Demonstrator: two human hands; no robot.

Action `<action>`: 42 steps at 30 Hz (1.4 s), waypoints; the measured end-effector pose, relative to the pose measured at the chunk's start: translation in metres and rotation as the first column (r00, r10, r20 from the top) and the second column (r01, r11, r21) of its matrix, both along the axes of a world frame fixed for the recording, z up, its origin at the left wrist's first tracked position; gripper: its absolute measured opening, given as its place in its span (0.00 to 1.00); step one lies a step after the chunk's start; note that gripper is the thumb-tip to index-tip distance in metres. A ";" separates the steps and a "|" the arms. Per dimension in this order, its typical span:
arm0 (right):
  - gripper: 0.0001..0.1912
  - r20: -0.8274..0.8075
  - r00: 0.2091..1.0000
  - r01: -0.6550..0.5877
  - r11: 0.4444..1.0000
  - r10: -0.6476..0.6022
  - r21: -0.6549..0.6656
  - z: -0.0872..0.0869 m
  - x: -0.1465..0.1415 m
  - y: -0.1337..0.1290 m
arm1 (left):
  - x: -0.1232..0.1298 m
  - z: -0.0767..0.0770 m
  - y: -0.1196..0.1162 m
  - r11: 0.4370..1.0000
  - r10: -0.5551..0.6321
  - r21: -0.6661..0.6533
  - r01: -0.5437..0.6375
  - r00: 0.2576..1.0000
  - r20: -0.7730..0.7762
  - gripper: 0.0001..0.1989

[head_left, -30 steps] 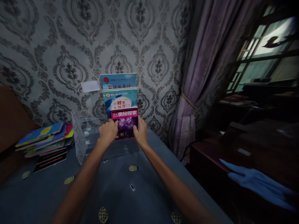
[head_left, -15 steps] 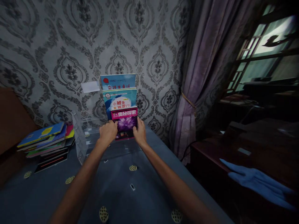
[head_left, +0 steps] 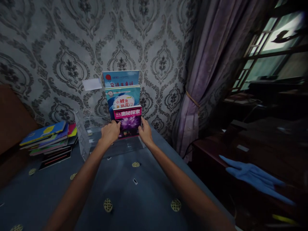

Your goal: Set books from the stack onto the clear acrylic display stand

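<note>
A purple book with a pink title band (head_left: 128, 123) stands upright at the front of a clear tiered rack (head_left: 84, 136). My left hand (head_left: 110, 132) grips its left edge, and my right hand (head_left: 145, 131) grips its right edge with the thumb on the cover. Behind it, higher up, a blue-green book (head_left: 123, 98) stands in the rack, and a taller light-blue book (head_left: 122, 78) rises at the back. Most of both rear covers is hidden by the books in front.
A pile of books (head_left: 49, 136) lies left of the rack beside a brown box (head_left: 14, 118). Patterned wallpaper is behind. On the right are a tied purple curtain (head_left: 192, 93) and a dark red surface with a blue glove (head_left: 255, 176).
The view has tilted down slightly, so the rack and books appear a little higher. Both hands remain on the purple book, which has hardly moved relative to the rack.
</note>
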State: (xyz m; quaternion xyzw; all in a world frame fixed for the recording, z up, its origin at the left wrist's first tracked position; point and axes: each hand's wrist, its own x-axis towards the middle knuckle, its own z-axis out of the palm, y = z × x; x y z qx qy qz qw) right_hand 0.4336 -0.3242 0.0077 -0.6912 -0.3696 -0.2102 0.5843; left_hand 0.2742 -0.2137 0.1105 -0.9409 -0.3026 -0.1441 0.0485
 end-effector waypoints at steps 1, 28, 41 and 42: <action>0.34 -0.005 1.000 0.001 1.000 -0.001 -0.004 0.001 -0.001 -0.002 | 0.000 -0.001 0.000 1.000 0.001 0.001 -0.001 1.000 0.004 0.24; 0.32 -0.040 0.998 -0.044 0.999 0.044 0.000 -0.006 -0.013 -0.015 | -0.012 -0.004 -0.002 0.998 -0.038 -0.050 0.037 0.999 -0.007 0.24; 0.33 -0.079 0.992 -0.097 0.994 0.101 0.056 -0.009 -0.024 -0.017 | -0.020 -0.008 -0.002 0.994 -0.045 -0.096 0.044 0.999 -0.008 0.23; 0.33 -0.085 0.991 -0.100 0.993 0.106 0.069 -0.010 -0.027 -0.018 | -0.023 -0.010 -0.001 0.993 -0.059 -0.106 0.058 0.998 -0.002 0.22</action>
